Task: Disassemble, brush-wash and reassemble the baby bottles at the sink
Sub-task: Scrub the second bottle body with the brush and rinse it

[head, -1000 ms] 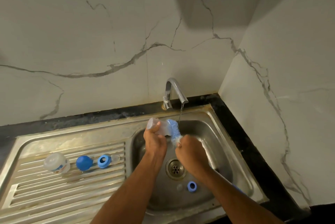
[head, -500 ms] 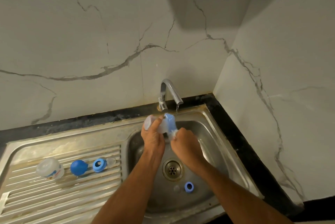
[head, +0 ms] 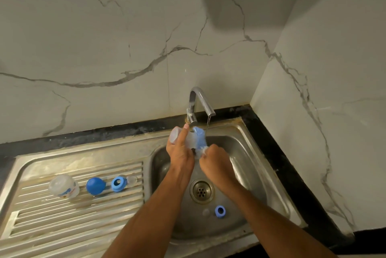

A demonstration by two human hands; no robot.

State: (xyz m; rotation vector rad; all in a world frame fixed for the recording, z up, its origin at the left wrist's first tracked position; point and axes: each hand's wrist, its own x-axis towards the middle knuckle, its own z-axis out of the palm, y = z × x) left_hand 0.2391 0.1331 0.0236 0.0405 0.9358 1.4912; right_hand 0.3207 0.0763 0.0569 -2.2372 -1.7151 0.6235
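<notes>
Head view: I see the clear baby bottle (head: 189,139) lying on its side over the back of the sink basin (head: 246,153), just below the tap (head: 200,101). My left hand (head: 180,153) wraps it, fingers (head: 183,135) closed around the body with the index stretched up along it. My right hand (head: 217,162) is fisted on the blue bottle brush (head: 200,139), whose bristles sit at the bottle's mouth. Against a second ago, both hands and the bottle have risen closer to the spout, and the thin water stream (head: 207,123) now falls just beside the brush head rather than well above it.

Down in the basin, a blue ring (head: 220,211) and a small clear piece (head: 206,212) lie near the drain (head: 202,191), placed as before. On the ribbed drainboard (head: 41,226) to the left stand a clear cap (head: 63,188), a blue dome (head: 95,186), a second blue ring (head: 118,184) and a clear nipple (head: 131,180) touching it, all unmoved. Black tabletop (head: 277,153) edges the sink.
</notes>
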